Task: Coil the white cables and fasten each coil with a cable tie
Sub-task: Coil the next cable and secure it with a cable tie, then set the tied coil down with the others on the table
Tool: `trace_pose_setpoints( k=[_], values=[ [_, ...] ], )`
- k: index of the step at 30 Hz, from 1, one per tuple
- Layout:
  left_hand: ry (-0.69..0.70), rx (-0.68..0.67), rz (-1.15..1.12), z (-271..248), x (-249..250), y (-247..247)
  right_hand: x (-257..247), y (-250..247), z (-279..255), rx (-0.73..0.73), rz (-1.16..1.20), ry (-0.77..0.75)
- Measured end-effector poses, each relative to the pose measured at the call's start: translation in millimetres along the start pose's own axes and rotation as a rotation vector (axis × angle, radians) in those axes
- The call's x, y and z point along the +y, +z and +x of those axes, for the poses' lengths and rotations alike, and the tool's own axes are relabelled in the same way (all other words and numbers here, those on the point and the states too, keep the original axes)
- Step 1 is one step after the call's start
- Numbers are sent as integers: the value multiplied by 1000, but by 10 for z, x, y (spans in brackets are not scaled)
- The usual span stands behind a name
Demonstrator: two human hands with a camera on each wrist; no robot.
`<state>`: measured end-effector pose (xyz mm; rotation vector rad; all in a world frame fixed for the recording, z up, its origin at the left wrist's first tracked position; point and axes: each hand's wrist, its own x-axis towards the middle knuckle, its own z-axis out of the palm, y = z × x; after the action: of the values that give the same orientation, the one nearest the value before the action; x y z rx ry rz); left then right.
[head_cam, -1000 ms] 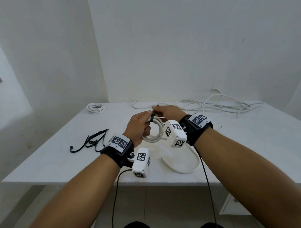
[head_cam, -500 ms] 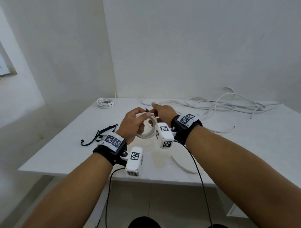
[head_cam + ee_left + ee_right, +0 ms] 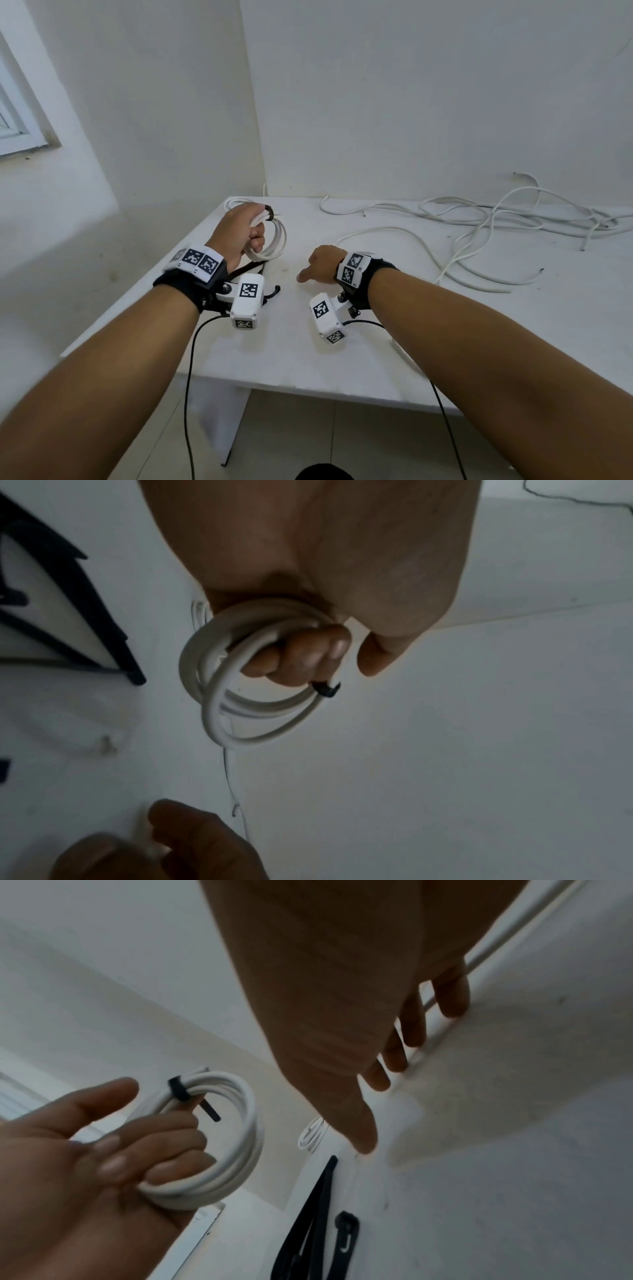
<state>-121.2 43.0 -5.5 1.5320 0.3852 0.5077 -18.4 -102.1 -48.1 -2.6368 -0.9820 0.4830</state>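
My left hand (image 3: 251,231) grips a coiled white cable (image 3: 275,241), held above the table's far left part. A black cable tie (image 3: 269,216) is wrapped round the coil's top; in the right wrist view its loose tail (image 3: 210,1110) sticks out. In the left wrist view my fingers (image 3: 301,656) curl through the coil (image 3: 212,696). My right hand (image 3: 317,269) is open and holds nothing. Its straight fingers (image 3: 407,1031) point down at the table beside a loose white cable (image 3: 387,233).
Another white coil (image 3: 234,205) lies at the far left corner of the white table (image 3: 308,359). Spare black cable ties (image 3: 318,1199) lie under my left wrist. A tangle of loose white cables (image 3: 496,219) covers the far right. Walls close in behind and to the left.
My right hand let go of the coil and dropped toward the table on the right. My left hand carried the tied coil away to the far left.
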Motion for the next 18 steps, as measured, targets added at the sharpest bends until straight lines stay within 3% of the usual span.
trace_pose_setpoints(
  k=[4,8,18],
  values=[
    [-2,-12,116,302,2,21,90,48,109,-18,-124,56],
    [6,1,463,689,-38,74,199,91,204,-67,-193,100],
    [10,-53,953,1718,-313,249,182,147,329,-149,-184,126]
  ],
)
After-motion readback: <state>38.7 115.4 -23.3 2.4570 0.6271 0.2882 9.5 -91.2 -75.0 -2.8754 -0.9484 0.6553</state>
